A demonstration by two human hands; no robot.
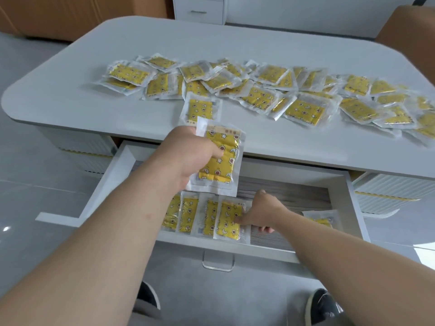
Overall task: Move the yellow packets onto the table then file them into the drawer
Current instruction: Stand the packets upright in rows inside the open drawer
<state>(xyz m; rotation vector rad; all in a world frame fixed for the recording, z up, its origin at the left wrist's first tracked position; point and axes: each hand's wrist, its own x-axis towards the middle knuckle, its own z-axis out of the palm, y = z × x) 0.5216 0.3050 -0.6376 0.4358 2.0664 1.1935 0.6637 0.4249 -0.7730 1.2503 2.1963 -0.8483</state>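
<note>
My left hand (188,156) grips a yellow packet (220,158) in clear wrap, held above the open drawer (113,170) of the white table (70,100). Inside the drawer, a row of several yellow packets (188,214) stands side by side at the front left. My right hand (261,214) reaches down into the drawer and its fingers touch the rightmost packet of that row (227,220). One more packet (321,218) lies apart at the drawer's right side. Many yellow packets (259,90) are scattered across the tabletop.
The drawer has a clear handle (218,261) on its front panel. My shoes (322,304) stand on the grey floor below it. A white cabinet (199,8) and brown cardboard boxes (407,31) stand behind the table.
</note>
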